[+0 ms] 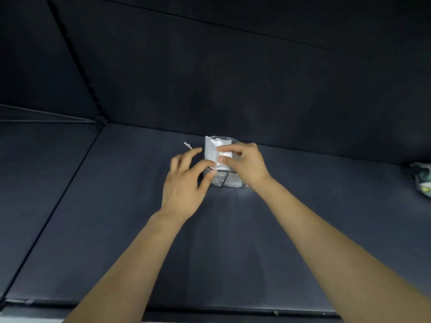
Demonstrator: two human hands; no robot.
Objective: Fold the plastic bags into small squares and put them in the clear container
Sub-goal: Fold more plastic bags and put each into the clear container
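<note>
Over container [224, 180], right grip [245, 164] pinching folded bag [215, 149]

The table top [233, 241] is covered in a dark, matt, cloth-like sheet, smooth with faint creases, and the back wall [233, 78] has the same dull dark covering. The clear container [227, 180] is transparent glossy plastic with thin dark edges. The folded bag [213, 150] is whitish, translucent plastic film with a soft sheen. At the right edge lies crinkled, shiny printed plastic [423, 178]
</note>
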